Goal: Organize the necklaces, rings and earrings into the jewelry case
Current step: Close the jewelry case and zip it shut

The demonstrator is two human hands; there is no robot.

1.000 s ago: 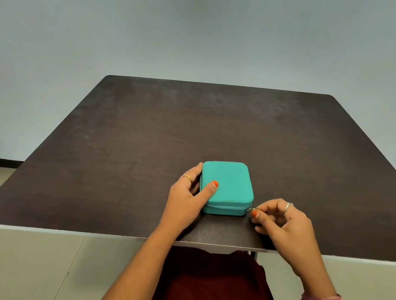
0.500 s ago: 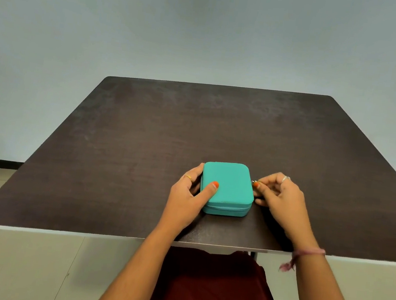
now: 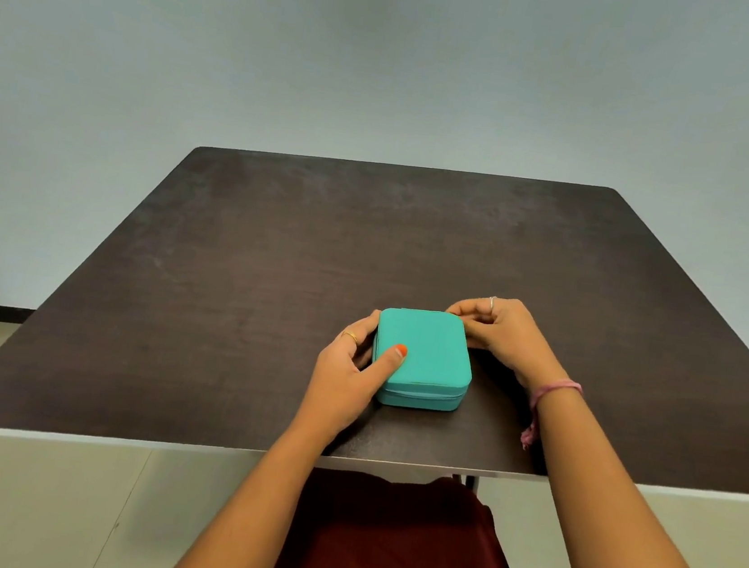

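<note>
A small teal jewelry case (image 3: 427, 354) lies flat on the dark table (image 3: 270, 271), near the front edge, its lid down. My left hand (image 3: 347, 375) grips its left side, thumb pressed on the lid and fingers curled round the edge. My right hand (image 3: 494, 331) is at the case's far right corner, fingertips pinched together on the zipper pull, which the fingers hide. No necklaces, rings or earrings lie loose in view; each hand wears a ring.
The table's front edge (image 3: 201, 449) runs just below the case. A plain pale wall (image 3: 389, 73) stands behind the table. A pink thread band (image 3: 552, 393) is on my right wrist. My dark red clothing (image 3: 387, 545) fills the bottom.
My right hand has travelled with the zipper pull from the case's near right corner along the right side to the far right corner. My left hand has held the case still.
</note>
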